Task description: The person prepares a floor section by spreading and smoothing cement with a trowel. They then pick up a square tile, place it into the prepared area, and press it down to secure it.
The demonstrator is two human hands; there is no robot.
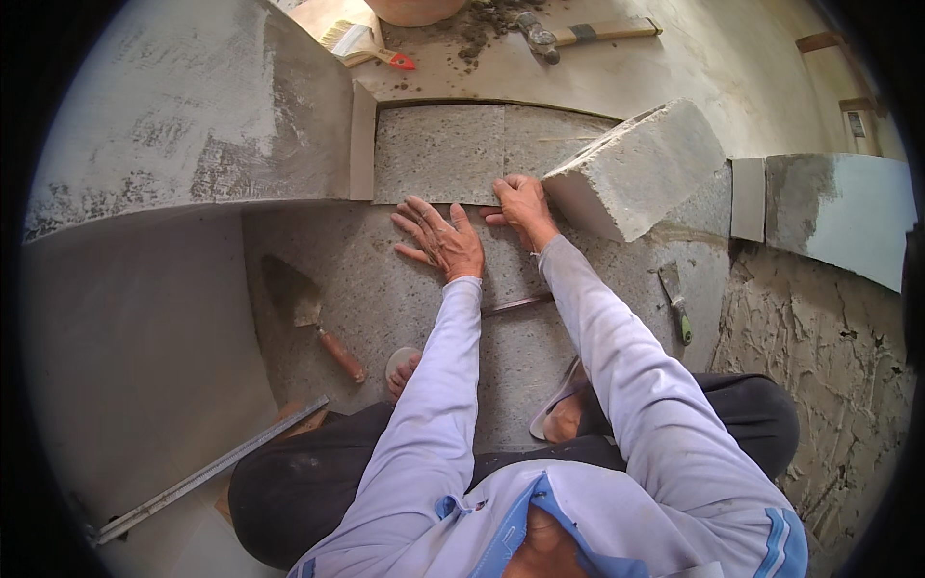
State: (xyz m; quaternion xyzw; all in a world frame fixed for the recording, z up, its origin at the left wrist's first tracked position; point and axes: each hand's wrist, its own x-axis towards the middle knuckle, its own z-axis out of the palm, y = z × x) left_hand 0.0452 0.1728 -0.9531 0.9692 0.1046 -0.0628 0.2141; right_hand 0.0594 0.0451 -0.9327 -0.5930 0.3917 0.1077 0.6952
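Note:
My left hand lies with its fingers spread at the lower edge of a grey speckled tile. Close beside it, my right hand has its fingers bent together at the tile's lower right corner, by the joint with a second speckled tile. Whatever those fingertips pinch is hidden. A rough grey block leans over the second tile, right of my right hand. Below my hands, a thin dark strip lies on the speckled step, partly behind my right forearm.
A trowel lies at left and a green-handled scraper at right. Lower left rests a metal straightedge. On the upper surface are a brush, a hammer, crumbled dirt and a pot's base. Ridged mortar covers the right side.

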